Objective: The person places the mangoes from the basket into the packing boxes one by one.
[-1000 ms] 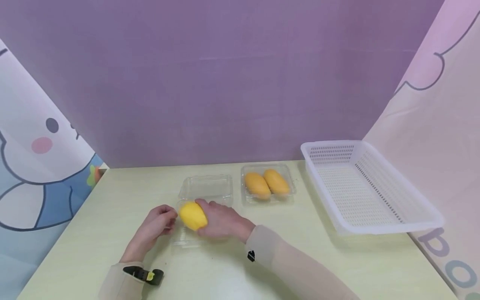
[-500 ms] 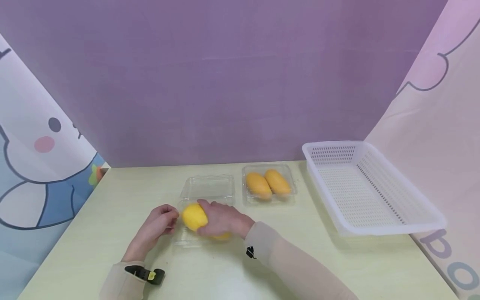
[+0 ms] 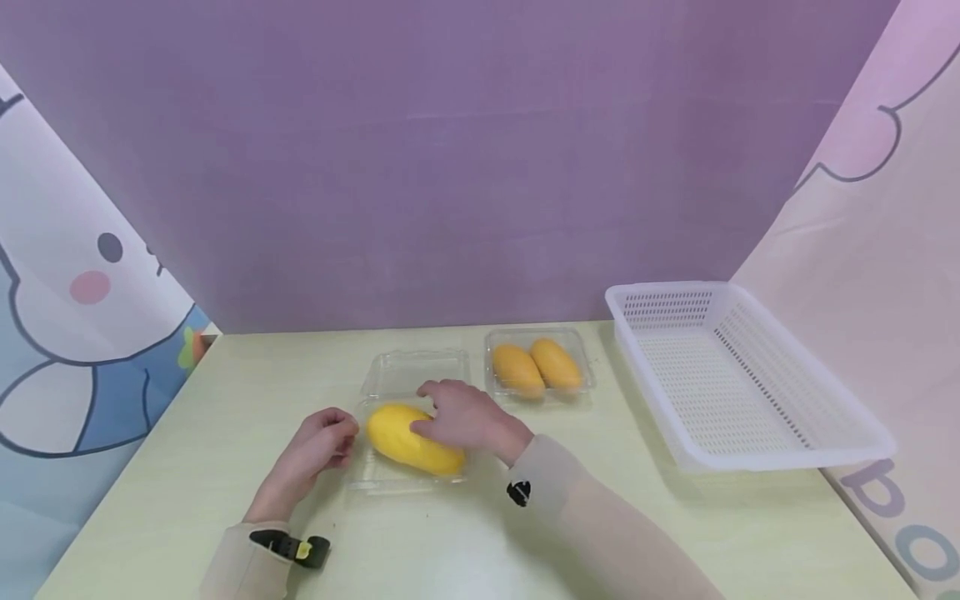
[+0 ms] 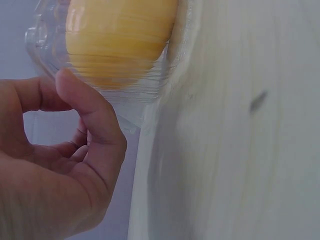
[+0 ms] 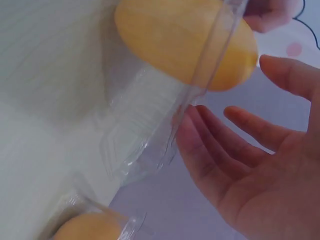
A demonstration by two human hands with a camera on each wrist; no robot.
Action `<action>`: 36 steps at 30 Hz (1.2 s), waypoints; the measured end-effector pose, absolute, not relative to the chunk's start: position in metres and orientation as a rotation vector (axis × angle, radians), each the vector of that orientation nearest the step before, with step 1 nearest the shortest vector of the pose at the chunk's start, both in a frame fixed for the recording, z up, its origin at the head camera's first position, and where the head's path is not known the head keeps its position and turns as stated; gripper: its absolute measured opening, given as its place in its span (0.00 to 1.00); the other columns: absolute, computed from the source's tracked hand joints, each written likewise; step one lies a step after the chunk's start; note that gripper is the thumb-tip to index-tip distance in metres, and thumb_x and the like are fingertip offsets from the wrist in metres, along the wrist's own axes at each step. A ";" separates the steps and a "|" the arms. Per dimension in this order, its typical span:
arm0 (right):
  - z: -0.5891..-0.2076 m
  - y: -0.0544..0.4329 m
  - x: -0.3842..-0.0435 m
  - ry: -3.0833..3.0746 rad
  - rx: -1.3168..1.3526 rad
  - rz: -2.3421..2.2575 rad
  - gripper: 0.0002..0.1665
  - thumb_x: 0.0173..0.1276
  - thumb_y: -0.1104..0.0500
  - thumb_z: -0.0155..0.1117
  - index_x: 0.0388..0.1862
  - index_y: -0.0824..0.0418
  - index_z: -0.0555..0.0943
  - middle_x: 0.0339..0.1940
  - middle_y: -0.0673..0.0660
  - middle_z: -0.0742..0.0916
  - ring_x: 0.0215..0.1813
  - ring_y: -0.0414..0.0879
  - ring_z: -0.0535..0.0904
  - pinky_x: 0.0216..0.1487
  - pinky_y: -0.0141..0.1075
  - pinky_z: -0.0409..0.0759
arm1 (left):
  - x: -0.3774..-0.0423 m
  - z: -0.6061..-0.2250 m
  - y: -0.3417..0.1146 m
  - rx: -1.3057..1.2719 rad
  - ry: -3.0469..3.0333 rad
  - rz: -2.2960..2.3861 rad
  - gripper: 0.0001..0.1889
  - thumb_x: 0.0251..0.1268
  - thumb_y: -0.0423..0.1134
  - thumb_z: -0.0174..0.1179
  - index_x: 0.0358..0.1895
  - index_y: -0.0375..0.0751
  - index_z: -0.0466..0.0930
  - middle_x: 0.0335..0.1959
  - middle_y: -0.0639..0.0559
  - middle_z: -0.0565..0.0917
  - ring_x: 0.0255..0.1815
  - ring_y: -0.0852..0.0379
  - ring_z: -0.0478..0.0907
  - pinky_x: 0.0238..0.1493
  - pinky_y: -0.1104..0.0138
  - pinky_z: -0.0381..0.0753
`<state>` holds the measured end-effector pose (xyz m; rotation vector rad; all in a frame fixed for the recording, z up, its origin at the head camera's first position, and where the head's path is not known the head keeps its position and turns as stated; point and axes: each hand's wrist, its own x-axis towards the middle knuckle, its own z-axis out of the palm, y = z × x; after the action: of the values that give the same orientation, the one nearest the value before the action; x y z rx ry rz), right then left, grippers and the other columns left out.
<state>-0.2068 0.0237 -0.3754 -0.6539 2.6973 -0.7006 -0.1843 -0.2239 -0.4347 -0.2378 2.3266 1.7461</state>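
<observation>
A yellow mango (image 3: 408, 440) lies slantwise in the base of a clear plastic clamshell box (image 3: 375, 482), whose lid is folded back behind it. At the box's left edge, my left hand (image 3: 315, 446) pinches the rim between thumb and index finger, as the left wrist view shows. My right hand (image 3: 472, 423) hovers over the mango's right side with fingers spread and holds nothing. In the right wrist view its fingertips (image 5: 186, 117) are close to the clear plastic wall; whether they touch it cannot be told.
A second clear box (image 3: 491, 392) with two orange mangoes (image 3: 536, 368) stands behind and right of the first. Farther right is a white perforated basket (image 3: 675, 417). A purple backdrop (image 3: 480, 167) borders the table's far edge.
My right hand has let go of the mango and moved slightly up and right. The mango has come to lie in the box's base. My left hand has stayed at the rim.
</observation>
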 end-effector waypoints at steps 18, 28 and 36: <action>-0.397 0.056 -0.220 2.975 -0.344 -1.020 0.24 0.72 0.56 0.62 0.56 0.75 0.80 0.53 0.69 0.85 0.51 0.60 0.83 0.53 0.49 0.82 | -0.185 -0.436 -0.223 -0.245 2.338 1.720 0.12 0.74 0.34 0.52 0.51 0.28 0.70 0.33 0.44 0.75 0.28 0.53 0.73 0.29 0.65 0.79; -0.414 0.049 -0.217 2.848 -0.252 -1.093 0.19 0.72 0.59 0.60 0.19 0.60 0.70 0.18 0.53 0.72 0.19 0.44 0.68 0.22 0.35 0.69 | -0.184 -0.435 -0.224 -0.235 2.333 1.722 0.12 0.74 0.35 0.52 0.51 0.28 0.70 0.32 0.45 0.74 0.28 0.53 0.73 0.30 0.64 0.79; -0.416 0.045 -0.221 2.811 -0.264 -1.125 0.16 0.72 0.59 0.57 0.22 0.61 0.73 0.21 0.55 0.73 0.24 0.46 0.70 0.25 0.36 0.71 | -0.184 -0.434 -0.225 -0.241 2.337 1.736 0.11 0.73 0.34 0.51 0.51 0.28 0.70 0.32 0.43 0.75 0.27 0.53 0.73 0.28 0.66 0.78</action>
<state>-0.2209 0.0455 -0.4162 -0.2639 2.8114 -1.1246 -0.1843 -0.2251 -0.4338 -0.2414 2.3370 1.7356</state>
